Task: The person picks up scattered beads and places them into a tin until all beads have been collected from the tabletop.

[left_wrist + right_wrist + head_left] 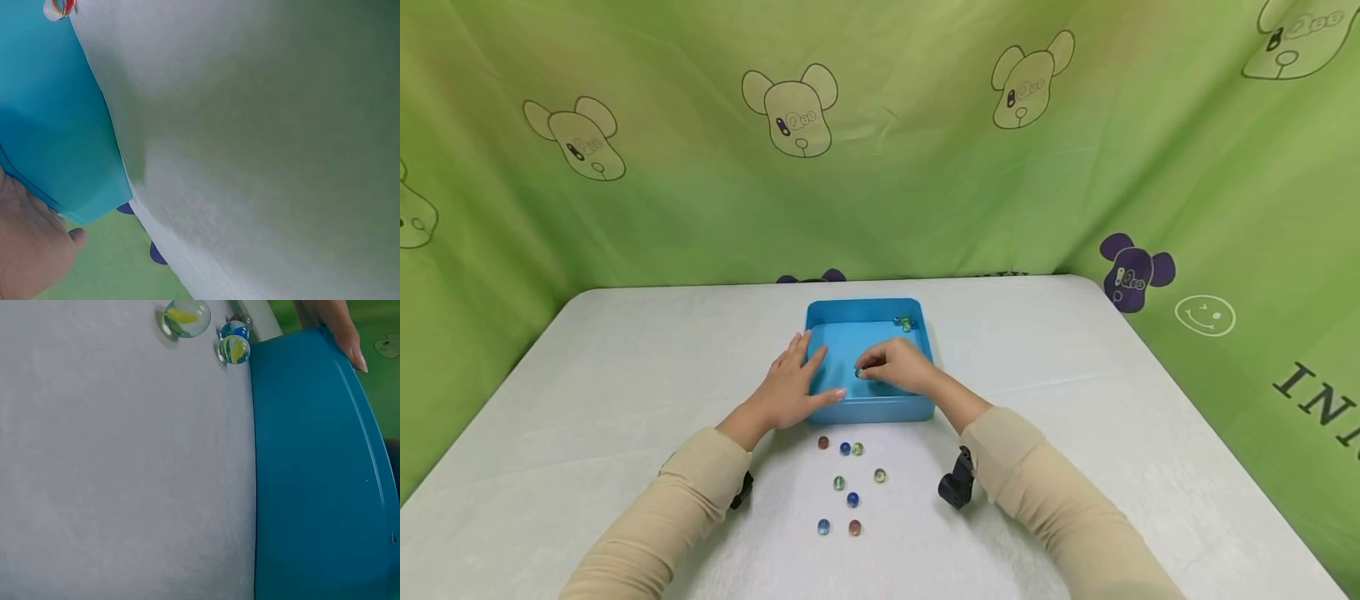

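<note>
A shallow blue plastic tray (871,410) sits on the white-covered table. With fingers spread, my left hand (788,390) rests on the tray's left front corner, its thumb over the front rim; part of this hand (31,244) also shows in the left wrist view beside the tray wall. My right hand (898,365) reaches over the right side and pinches a small glass marble (859,373) low inside the tray. Several greenish marbles (906,324) cluster in the far right corner. In the right wrist view the tray wall (312,462) hides my right fingers.
Several loose marbles lie on the table in front of the tray, among them a reddish one (823,442), a dark blue one (853,499) and a clear yellow-swirled one (187,317). A green curtain (880,208) with cartoon heads hangs behind the table.
</note>
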Motion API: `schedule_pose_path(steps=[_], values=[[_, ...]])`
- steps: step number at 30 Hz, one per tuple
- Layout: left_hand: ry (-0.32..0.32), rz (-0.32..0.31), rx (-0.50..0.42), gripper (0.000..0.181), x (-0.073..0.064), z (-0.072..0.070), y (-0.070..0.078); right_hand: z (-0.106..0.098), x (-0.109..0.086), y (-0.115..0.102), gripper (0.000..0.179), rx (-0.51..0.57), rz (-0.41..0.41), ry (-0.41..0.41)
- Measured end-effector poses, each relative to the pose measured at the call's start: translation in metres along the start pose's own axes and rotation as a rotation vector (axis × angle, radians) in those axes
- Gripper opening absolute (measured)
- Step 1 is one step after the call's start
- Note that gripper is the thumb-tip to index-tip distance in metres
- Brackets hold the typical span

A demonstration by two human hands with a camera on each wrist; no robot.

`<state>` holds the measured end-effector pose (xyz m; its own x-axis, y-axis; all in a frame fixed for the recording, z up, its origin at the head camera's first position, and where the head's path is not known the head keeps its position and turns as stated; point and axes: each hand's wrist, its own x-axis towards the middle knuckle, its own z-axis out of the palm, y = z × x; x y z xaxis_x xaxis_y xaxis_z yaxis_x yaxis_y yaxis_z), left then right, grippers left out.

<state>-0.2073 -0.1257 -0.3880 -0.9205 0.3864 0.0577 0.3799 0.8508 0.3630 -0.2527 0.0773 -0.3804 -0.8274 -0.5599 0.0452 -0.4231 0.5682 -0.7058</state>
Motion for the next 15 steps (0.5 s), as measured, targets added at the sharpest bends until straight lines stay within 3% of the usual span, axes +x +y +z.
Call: schedule_pose_path(steps=[15], values=[[0.005, -0.003, -0.009, 0.081, 0.0002, 0.0008, -0.0001, 0.0010, 0.0101, 0.0038, 0.015, -0.100, 0.011, -0.063]])
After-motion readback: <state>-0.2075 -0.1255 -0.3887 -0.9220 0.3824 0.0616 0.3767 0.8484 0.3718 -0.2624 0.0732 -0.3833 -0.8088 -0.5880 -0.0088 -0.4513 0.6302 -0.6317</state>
